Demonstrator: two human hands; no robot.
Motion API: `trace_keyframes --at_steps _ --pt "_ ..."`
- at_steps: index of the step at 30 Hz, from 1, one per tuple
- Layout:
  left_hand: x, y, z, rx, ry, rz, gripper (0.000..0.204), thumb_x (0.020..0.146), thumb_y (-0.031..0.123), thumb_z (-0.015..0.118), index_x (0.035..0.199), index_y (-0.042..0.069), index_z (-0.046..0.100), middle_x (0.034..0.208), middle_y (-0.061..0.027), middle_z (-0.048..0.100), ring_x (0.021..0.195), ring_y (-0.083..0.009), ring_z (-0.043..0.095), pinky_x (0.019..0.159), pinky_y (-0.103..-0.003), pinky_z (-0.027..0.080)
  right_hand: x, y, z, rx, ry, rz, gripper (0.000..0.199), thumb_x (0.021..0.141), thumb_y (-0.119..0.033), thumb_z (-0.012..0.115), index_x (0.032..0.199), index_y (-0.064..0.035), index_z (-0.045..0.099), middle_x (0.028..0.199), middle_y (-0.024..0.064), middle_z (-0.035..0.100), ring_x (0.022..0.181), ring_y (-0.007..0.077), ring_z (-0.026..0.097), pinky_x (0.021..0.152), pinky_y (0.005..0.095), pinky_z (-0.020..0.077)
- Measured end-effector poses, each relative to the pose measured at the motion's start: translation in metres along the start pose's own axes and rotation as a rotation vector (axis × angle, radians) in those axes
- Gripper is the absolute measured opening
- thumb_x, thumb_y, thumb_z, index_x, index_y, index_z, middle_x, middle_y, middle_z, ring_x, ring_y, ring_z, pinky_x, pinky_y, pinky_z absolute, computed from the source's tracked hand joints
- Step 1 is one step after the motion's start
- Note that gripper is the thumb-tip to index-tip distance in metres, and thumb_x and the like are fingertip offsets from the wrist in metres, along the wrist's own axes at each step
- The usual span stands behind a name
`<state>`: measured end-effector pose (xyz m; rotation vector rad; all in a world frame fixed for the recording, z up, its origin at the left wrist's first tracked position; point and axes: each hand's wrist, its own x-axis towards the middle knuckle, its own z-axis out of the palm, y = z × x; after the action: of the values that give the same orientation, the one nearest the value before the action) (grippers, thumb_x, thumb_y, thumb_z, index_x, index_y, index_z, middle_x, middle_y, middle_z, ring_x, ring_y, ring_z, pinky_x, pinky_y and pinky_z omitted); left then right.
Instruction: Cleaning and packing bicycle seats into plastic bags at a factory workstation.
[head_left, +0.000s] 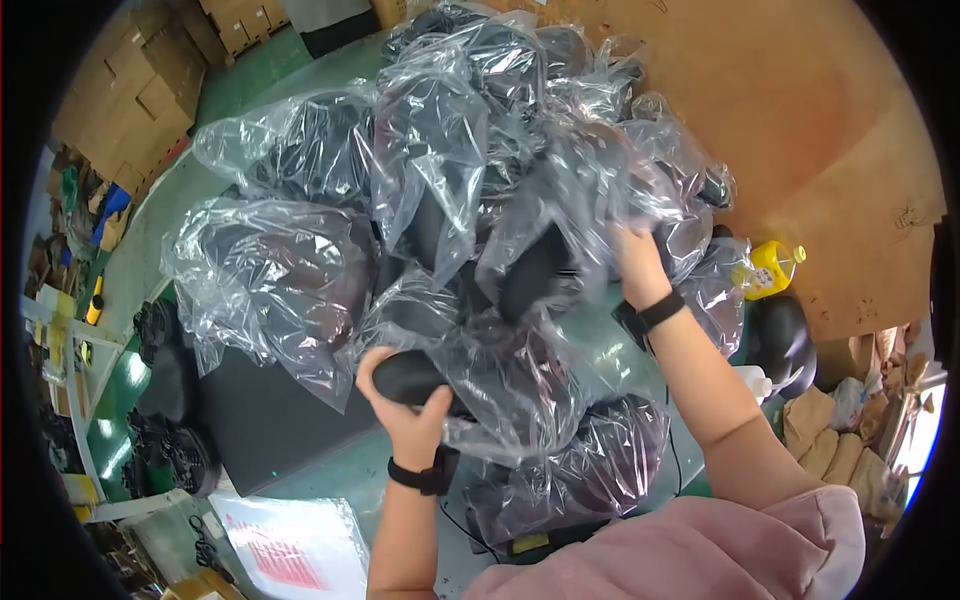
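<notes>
My left hand, low in the middle, is wrapped round the end of a smooth black rounded part. A clear plastic bag lies against that part on its right. Farther up and to the right, my right hand grips the edge of another clear plastic bag; both are smeared by motion and its fingers are partly hidden. Below that bag shows a dark, elongated piece. Around both hands lies a heap of bagged black parts, whose exact kind I cannot tell.
A large bagged bundle sits at the left, above a flat black panel. Near the front edge is a dark bagged item. At the right stand a yellow bottle and brown cardboard. Scissors lie lower left.
</notes>
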<state>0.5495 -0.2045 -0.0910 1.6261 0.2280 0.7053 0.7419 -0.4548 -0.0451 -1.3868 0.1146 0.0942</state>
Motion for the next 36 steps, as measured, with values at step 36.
trace_keyframes --at_steps 36 --pt "0.415 -0.194 -0.045 0.269 0.250 0.003 0.070 0.085 0.058 0.049 0.096 -0.010 0.061 0.091 -0.0217 0.064 0.085 -0.0318 0.059 0.078 -0.038 0.044 0.235 -0.007 0.405 -0.825 -0.186 -0.616 0.073 0.070 -0.040 0.063 0.129 -0.0010 0.046 0.117 0.0235 0.058 0.115 0.0304 0.054 0.098 0.0345 0.0410"
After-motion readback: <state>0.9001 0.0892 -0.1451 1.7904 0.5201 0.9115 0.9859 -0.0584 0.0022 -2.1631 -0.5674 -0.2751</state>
